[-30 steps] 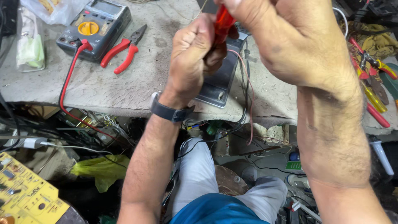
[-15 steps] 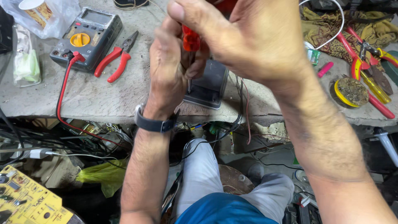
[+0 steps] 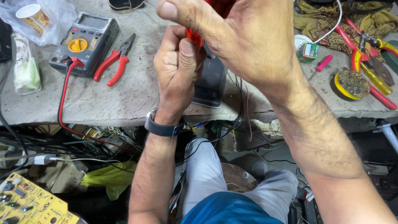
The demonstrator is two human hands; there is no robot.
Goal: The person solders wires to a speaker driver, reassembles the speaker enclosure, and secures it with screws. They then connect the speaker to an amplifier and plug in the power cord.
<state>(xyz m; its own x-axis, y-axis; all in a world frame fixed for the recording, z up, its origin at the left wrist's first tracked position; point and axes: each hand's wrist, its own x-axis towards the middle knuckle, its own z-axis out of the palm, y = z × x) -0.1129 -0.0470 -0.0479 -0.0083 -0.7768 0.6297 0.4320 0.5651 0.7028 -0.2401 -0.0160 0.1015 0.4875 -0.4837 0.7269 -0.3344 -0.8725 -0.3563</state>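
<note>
Both my hands are raised close together over a grey workbench (image 3: 124, 103). My left hand (image 3: 178, 70), with a dark watch on the wrist, is closed around a red-handled tool (image 3: 194, 38) whose red part shows just above the thumb. My right hand (image 3: 240, 37) curls over the same red tool from above and hides most of it. Under the hands a dark flat device (image 3: 211, 81) lies on the bench, with thin black and red wires (image 3: 244, 103) trailing off its right edge over the bench front.
A grey multimeter (image 3: 85, 41) with a red lead and red-handled pliers (image 3: 114, 62) lie at the left. Plastic bags and a paper cup (image 3: 31, 14) sit far left. At the right are a pink screwdriver (image 3: 321, 65), a yellow tin (image 3: 350, 83) and more red tools (image 3: 365, 62). A yellow circuit board (image 3: 29, 205) lies below.
The view has shifted, so the hands sit higher and more central. My right hand has closed further over the red tool; both hands stay gripped on it.
</note>
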